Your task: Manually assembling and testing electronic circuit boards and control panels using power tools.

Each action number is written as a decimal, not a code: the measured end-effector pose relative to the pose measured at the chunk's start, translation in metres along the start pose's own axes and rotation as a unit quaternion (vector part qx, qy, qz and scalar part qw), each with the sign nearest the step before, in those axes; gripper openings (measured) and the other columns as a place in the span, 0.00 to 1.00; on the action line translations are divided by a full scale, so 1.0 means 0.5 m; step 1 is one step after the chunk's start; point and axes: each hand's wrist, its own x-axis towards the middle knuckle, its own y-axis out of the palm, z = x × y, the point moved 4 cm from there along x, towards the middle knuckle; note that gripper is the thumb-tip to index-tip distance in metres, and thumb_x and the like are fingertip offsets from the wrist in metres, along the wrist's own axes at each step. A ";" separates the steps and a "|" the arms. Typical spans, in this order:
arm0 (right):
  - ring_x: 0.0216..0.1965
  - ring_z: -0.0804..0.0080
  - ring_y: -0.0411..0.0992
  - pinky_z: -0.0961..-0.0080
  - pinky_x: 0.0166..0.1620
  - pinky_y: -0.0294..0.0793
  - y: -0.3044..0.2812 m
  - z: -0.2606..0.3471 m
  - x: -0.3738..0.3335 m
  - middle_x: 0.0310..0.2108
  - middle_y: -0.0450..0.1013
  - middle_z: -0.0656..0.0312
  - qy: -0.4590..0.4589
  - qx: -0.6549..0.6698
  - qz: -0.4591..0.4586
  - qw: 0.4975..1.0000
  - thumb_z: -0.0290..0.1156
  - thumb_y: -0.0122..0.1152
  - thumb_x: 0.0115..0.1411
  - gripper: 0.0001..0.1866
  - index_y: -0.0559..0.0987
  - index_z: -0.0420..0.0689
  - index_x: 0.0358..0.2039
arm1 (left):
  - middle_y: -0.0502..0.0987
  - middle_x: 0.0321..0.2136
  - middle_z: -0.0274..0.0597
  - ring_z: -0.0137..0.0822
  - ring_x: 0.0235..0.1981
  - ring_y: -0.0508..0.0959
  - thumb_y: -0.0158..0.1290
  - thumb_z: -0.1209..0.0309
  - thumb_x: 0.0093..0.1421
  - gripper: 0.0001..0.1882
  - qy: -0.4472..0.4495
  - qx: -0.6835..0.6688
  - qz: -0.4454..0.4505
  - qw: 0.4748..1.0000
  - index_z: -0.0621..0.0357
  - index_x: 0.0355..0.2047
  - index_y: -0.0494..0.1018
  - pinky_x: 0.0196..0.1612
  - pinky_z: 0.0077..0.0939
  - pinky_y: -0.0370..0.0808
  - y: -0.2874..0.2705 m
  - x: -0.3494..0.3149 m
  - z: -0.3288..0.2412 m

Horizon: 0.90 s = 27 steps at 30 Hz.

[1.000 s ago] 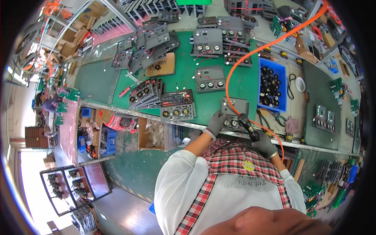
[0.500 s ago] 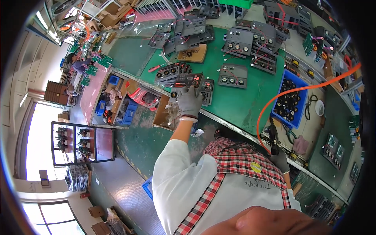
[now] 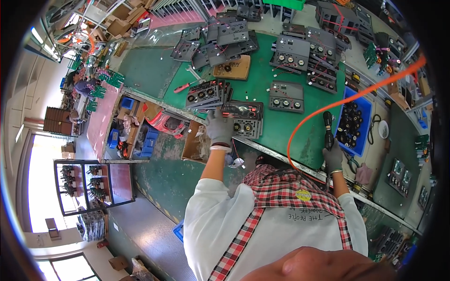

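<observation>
My left hand [image 3: 219, 130], in a grey glove, has its bent fingers at the left end of a black panel with a red strip [image 3: 243, 110]. This panel lies on top of dark grey panels with round metal hubs [image 3: 247, 127], at the bench's front edge. Just beyond the fingers, more hubbed panels [image 3: 204, 95] overlap in a pile. My right hand [image 3: 333, 158], also gloved, is wrapped round a black stick-shaped power screwdriver [image 3: 328, 129], held upright beside the blue bin. An orange hose [image 3: 300, 129] curves down toward this hand.
A blue bin [image 3: 368, 122] holds many small black round parts. Grey housings [image 3: 290, 52] are stacked at the back, and a single one [image 3: 286, 96] lies on the green mat. A red-handled screwdriver [image 3: 182, 87], a cardboard piece [image 3: 232, 68], pliers [image 3: 351, 163] and scissors [image 3: 373, 127] lie around.
My left hand has moved slightly left and down; the black panel now lies flatter on the stack. My right hand and the power screwdriver have come up from the bench's front edge.
</observation>
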 end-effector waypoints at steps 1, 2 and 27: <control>0.39 0.51 0.68 0.59 0.40 0.66 0.013 -0.009 0.009 0.39 0.68 0.47 -0.009 -0.005 -0.020 1.000 0.33 0.55 0.44 0.28 0.63 0.44 0.48 | 0.66 0.46 0.51 0.50 0.48 0.65 0.47 0.51 0.50 0.28 -0.108 -0.036 0.029 0.993 0.61 0.44 0.66 0.47 0.40 0.64 0.007 0.015 0.051; 0.39 0.51 0.68 0.60 0.41 0.66 0.026 -0.018 0.022 0.40 0.67 0.47 -0.019 -0.008 -0.042 0.999 0.32 0.55 0.44 0.28 0.62 0.44 0.49 | 0.66 0.46 0.51 0.50 0.48 0.65 0.47 0.51 0.50 0.28 -0.105 -0.037 0.035 0.993 0.61 0.44 0.66 0.47 0.40 0.64 0.016 0.030 0.086; 0.38 0.52 0.71 0.66 0.40 0.69 0.325 0.418 -0.035 0.36 0.71 0.46 -0.149 0.214 0.166 0.951 0.43 0.47 0.53 0.29 0.59 0.38 0.52 | 0.71 0.34 0.56 0.52 0.35 0.73 0.47 0.60 0.54 0.23 -0.051 -0.422 0.187 0.885 0.64 0.44 0.63 0.36 0.38 0.68 0.078 -0.019 0.111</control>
